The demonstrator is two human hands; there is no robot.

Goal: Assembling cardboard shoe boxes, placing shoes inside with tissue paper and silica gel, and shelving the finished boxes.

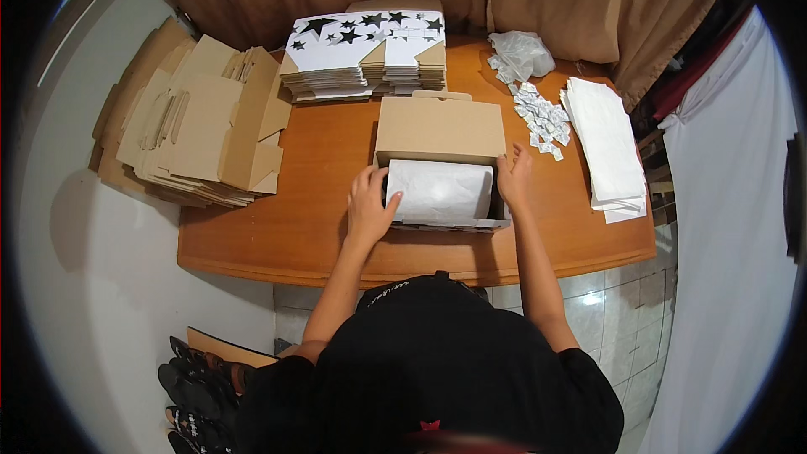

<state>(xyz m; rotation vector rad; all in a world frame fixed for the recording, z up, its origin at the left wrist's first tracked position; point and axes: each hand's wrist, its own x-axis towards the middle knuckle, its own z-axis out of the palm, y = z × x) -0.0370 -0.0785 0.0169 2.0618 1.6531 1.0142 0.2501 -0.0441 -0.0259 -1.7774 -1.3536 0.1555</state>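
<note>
My left hand (370,206) and right hand (514,176), fingers spread, press the white paper bag (439,191) into the open brown cardboard box (437,130) near the wooden table's (319,235) front edge; uneven pressure could crumple it.

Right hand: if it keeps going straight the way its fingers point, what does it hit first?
The right hand, at the box's right edge, points away from the person. Probably first: the raised brown cardboard lid, though depth is unclear; it may pass beside it toward the small white packets.
</note>
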